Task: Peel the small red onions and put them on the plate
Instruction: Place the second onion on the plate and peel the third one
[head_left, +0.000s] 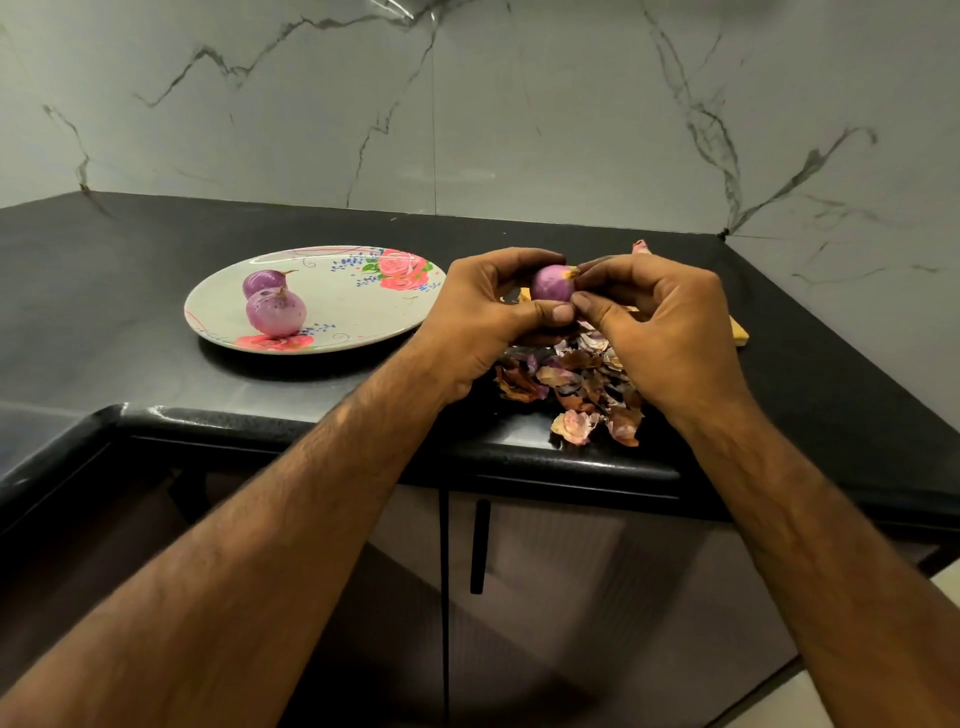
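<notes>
Holding a small red onion (550, 283) up between both hands above a black bench (130, 291), a person works at its last skin. The left hand (493, 317) cradles the onion from the left, thumb underneath and fingers (524, 257) curled over the top, closed around it so that it cannot turn. The right hand (660, 322) meets it from the right, thumb and forefinger pinched shut on a small yellowish scrap at the onion's tip, probably the dry stem end being pulled away. Most of the onion's visible surface is already smooth and purple.

Directly beneath the hands lies a heap of dry brown and pink peelings (576, 387), reaching to the bench's front edge. The onion seems to be held over this heap so that scraps fall in one place. A yellow-edged object (740, 335), mostly hidden behind the right hand, lies on the bench; what it is cannot be told.

To the left, near the hands, sits a white plate with rose patterns (363, 291). Two peeled onions (275, 312) rest on its left part, touching each other. The plate is close enough that the finished onion needs only a short reach left. No unpeeled onions are visible.
</notes>
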